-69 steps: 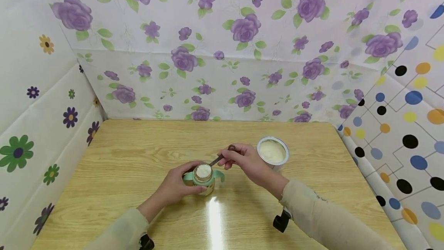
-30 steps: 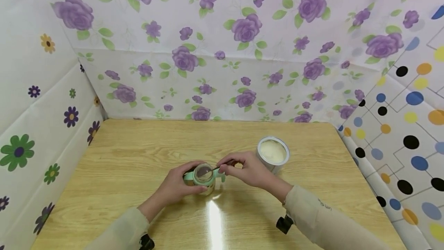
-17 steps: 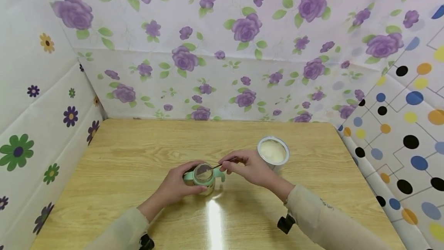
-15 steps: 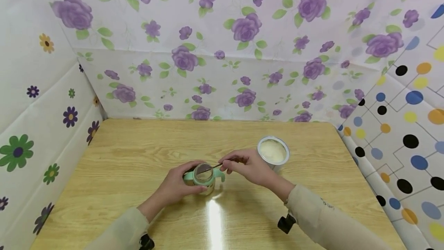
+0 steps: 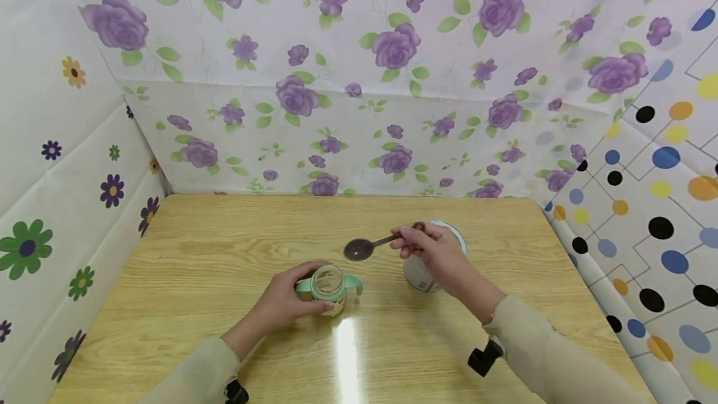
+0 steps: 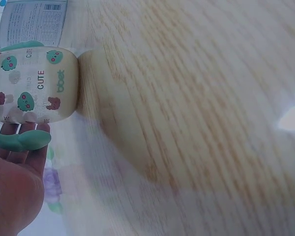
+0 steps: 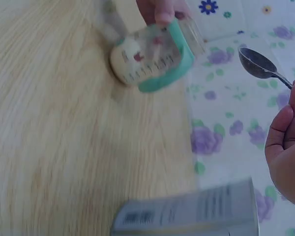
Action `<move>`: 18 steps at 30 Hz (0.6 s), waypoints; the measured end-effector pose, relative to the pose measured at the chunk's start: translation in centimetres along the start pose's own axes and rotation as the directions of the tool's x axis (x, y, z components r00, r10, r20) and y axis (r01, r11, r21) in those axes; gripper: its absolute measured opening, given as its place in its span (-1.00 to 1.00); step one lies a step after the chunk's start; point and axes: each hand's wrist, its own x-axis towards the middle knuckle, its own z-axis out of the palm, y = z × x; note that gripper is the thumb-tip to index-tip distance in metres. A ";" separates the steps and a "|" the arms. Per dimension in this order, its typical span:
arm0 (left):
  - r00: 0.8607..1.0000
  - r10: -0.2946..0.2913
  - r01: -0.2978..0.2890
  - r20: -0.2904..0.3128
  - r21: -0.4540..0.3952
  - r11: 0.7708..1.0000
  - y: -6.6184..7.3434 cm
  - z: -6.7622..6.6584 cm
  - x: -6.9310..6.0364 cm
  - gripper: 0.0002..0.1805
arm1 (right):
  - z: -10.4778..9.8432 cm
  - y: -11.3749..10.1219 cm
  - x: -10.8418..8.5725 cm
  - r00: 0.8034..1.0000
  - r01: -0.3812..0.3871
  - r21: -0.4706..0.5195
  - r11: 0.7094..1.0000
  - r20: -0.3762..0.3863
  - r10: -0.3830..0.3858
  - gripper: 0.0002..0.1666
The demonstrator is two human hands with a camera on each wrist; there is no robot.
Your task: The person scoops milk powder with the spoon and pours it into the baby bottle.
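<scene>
My left hand [image 5: 288, 298] grips a clear baby bottle [image 5: 330, 295] with green handles and an open mouth, upright on the table. In the left wrist view the bottle [image 6: 37, 83] carries printed cartoon figures and the word CUTE. My right hand [image 5: 440, 257] pinches the handle of a dark brown spoon [image 5: 358, 249]. The spoon is in the air, to the upper right of the bottle, and its bowl holds no powder. A metal can [image 5: 422, 274] stands behind my right hand, which covers most of its top.
The wooden table [image 5: 252, 229] ends at a flower-patterned cloth [image 5: 353, 142] along the back. Patterned cloths also rise at the left and right. A black wrist camera [image 5: 485, 357] sits below the right sleeve.
Powder heaped on the spoon over the bottle mouth went in. Since then the spoon has come out of the bottle; my right hand carried it up and right, before the can. Left hand stayed.
</scene>
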 end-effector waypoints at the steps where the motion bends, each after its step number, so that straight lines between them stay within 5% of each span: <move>1: 1.000 0.000 0.000 0.000 0.001 1.000 0.0 0.0 0.0 -0.11 | -0.7 -0.2 -0.2 1.000 0.003 0.006 1.000 -0.014 -0.003 -0.56; 7: 1.000 -0.008 0.008 0.019 -0.011 1.000 0.0 -0.1 0.0 -0.14 | -5.0 -1.7 -1.7 0.995 0.065 0.025 0.998 -0.080 -0.063 -0.69; 18: 0.999 -0.015 0.017 0.052 -0.022 1.000 0.3 -0.3 0.0 -0.19 | -11.1 -2.6 -3.8 0.977 0.091 -0.050 0.995 -0.191 -0.099 -0.63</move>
